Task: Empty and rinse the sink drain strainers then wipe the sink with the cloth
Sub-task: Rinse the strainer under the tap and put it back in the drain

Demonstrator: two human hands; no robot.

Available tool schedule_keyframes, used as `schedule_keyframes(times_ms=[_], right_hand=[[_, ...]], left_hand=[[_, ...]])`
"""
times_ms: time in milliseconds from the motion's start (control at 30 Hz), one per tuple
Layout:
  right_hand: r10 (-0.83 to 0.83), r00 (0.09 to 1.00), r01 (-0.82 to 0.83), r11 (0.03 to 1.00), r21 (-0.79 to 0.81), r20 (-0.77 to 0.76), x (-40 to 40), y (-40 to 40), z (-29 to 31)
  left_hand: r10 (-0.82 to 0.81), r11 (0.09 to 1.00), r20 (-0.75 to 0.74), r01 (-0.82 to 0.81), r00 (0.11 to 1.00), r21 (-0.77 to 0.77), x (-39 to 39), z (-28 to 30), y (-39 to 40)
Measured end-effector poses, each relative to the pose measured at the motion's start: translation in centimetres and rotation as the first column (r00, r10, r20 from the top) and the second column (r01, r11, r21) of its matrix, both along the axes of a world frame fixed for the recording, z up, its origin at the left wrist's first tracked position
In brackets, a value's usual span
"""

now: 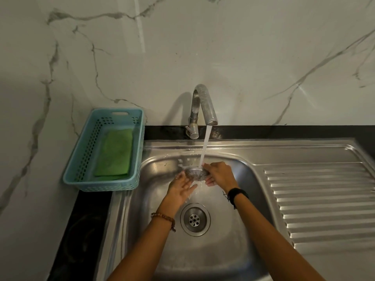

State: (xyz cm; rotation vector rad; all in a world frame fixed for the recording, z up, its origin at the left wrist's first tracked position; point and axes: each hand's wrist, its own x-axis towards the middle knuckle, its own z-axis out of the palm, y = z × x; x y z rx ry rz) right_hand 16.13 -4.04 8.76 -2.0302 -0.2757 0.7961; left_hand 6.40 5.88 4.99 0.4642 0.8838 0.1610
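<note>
Under tap stream [205, 147], both hands, right hand [220, 174], left hand [182, 186], cup strainer [196, 172].

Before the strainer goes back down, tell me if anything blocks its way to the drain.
Nothing visible blocks it. The strainer, held by the left hand and right hand under the running water, is above the open drain, with only bare sink around it.

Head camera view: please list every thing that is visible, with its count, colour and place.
Faucet: one, steel, behind sink, water running.
Strainer: one, steel, under the stream, held by both hands.
Sink: one, steel, centre.
Drain: one, steel, sink floor.
Drainboard: one, steel, right of basin.
Basket: one, light blue, left of sink.
Cloth: one, green, inside basket.
Wall: white marble, behind.
Left hand: beaded bracelet at wrist.
Right hand: black band at wrist.
</note>
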Motion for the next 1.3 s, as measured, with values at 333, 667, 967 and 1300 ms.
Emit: schedule_keyframes(times_ms=[333,667,967,1300], right_hand=[[-0.116,0.989,0.136,0.958,0.253,-0.095,-0.9,-0.3,-0.7],[-0.149,0.959,0.204,0.953,0.222,-0.242,-0.4,-1.6,-2.0],[0.039,0.992,-0.062,0.979,0.193,0.121,0.5,-1.1,0.0],[-0.007,0.996,0.018,0.992,0.124,-0.089,0.4,-1.1,-0.9]], left_hand=[[-0.088,0.925,-0.184,0.149,0.979,0.350,-1.1,2.3,0.7],[-0.048,0.813,-0.229,0.171,0.972,0.557,-0.2,4.7,-0.4],[-0.096,0.874,-0.346,0.245,0.933,0.419,-0.5,4.0,-1.5],[-0.189,0.832,-0.398,0.362,0.898,0.421,-0.6,4.9,0.0]])
